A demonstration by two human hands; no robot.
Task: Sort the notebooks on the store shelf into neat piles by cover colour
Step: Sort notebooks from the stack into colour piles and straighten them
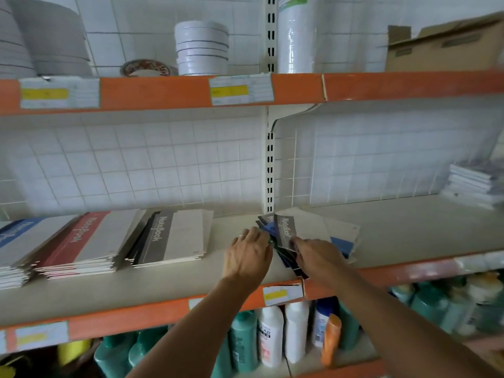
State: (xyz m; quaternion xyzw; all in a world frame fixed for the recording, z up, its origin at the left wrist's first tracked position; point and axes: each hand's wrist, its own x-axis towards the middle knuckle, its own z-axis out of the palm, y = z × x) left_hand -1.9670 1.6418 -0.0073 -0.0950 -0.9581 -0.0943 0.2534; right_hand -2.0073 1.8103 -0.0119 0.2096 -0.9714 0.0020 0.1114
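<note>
Right hand (317, 256) on loose notebooks (313, 233), left hand (249, 255) at their edge

On your shelf (163, 290) three neat piles lie side by side at left: blue (19, 241), red (81, 246), grey (169, 238). The unsorted notebooks (313, 230) (grey and blue covers) lie fanned askew.

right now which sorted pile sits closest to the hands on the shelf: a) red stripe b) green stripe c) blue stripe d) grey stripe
d: the grey-striped pile lies just left of the left hand, with the red-striped pile and then the blue-striped pile farther left.
</note>
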